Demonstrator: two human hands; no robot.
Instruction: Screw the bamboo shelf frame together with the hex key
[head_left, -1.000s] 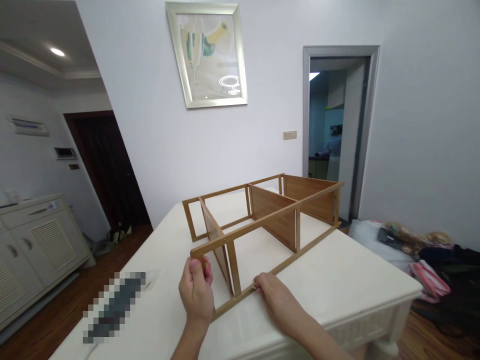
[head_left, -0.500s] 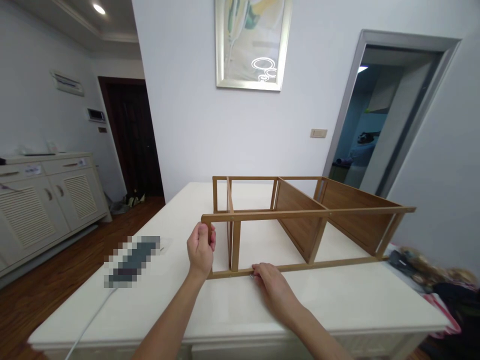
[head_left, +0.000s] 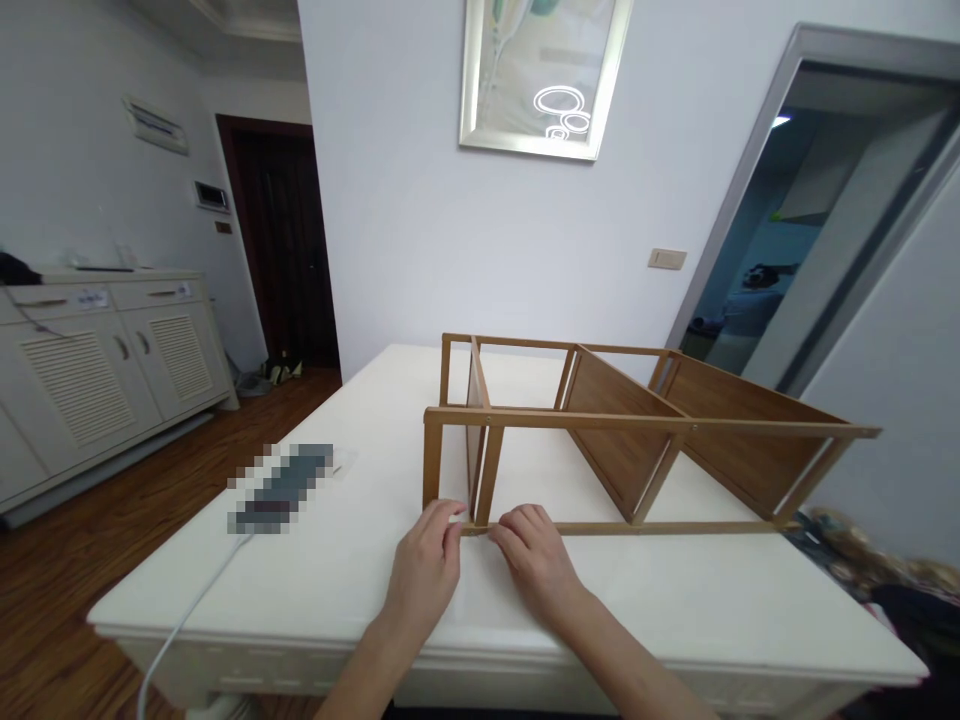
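A wooden shelf rack (head_left: 585, 420) lies on its side on the white table (head_left: 600, 600), its shelf panels standing upright across the frame. My left hand (head_left: 426, 560) is at the front lower rail by the rack's left corner post, fingers curled over the rail beside the first shelf panel. Just right of it, my right hand (head_left: 541, 565) has its fingertips pinched together at the same rail. A small thin shiny bit shows near those fingertips, too small to name.
On the table's left lies a blurred-out dark device (head_left: 285, 490) with a white cable (head_left: 191, 605). A louvered cabinet (head_left: 120, 350) stands at the left wall. Clothes or bags (head_left: 885, 570) are piled beyond the table's right end. A framed picture (head_left: 540, 140) hangs ahead.
My left hand has let go of the upper left corner post and moved down to the lower rail. My right hand has shifted slightly left along the rail. The camera view has turned left.
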